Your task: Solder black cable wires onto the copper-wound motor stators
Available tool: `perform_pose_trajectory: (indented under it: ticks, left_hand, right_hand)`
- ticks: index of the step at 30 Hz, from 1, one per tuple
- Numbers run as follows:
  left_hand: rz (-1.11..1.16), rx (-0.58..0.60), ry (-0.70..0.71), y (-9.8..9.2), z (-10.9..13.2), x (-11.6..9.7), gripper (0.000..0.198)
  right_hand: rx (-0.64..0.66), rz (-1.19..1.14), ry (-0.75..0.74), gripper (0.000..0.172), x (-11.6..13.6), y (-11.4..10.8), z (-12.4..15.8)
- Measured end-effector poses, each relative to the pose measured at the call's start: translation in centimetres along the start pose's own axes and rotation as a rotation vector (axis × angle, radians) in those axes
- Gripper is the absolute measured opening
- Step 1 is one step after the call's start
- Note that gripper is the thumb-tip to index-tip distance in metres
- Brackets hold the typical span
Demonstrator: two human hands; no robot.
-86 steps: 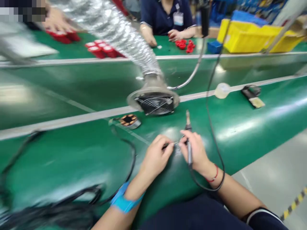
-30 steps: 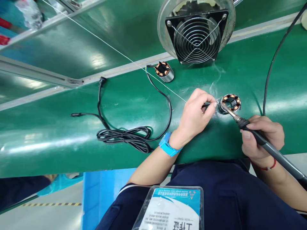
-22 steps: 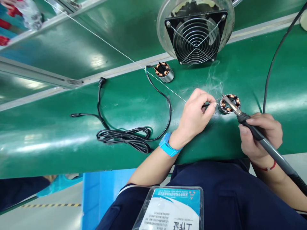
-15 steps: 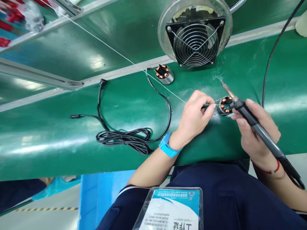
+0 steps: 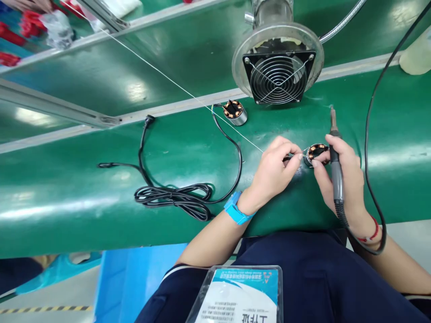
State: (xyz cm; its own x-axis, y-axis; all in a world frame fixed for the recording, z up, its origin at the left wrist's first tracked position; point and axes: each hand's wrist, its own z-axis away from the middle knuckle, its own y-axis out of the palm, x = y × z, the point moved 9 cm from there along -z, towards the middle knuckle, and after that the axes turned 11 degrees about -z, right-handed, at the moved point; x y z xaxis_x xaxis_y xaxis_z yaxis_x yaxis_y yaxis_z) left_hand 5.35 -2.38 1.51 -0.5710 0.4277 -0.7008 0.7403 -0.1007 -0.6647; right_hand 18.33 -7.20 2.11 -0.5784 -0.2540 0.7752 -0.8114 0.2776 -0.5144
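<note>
In my right hand (image 5: 346,179) rests a soldering iron (image 5: 336,177), its tip pointing up and away with a wisp of smoke. The thumb and a finger of that hand also touch a round motor stator (image 5: 312,152) with copper windings. Just left of it, my left hand (image 5: 278,166) pinches a dark wire end beside the stator's leads. A thin white strand (image 5: 235,130) runs from the upper left to this hand; whether the fingers hold it is hidden. A second stator (image 5: 237,114) stands farther back, joined to a coiled black power cable (image 5: 171,196).
A fume extractor fan (image 5: 278,78) hangs over the back of the green bench (image 5: 84,206). The iron's black cord (image 5: 367,148) loops along the right. A blue bin (image 5: 134,273) is below the front edge. Red parts (image 5: 32,24) lie on the upper left shelf.
My right hand has moved left onto the stator, and the soldering iron has swung from a slant to nearly upright. My left hand keeps its pinch. The view has shifted slightly.
</note>
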Motion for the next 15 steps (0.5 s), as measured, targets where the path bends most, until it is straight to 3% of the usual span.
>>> perform_pose_trajectory:
  ticks: [5,15]
  left_hand:
    - [-0.003,-0.006,0.038,-0.2,0.3,-0.2,0.013]
    - [-0.203,-0.056,0.311,-0.9,0.8,-2.3,0.016]
  right_hand:
    - [-0.004,0.006,-0.035,0.040,0.2,1.0,-0.2]
    - [-0.060,0.004,-0.076,0.034,1.4,1.1,-0.5]
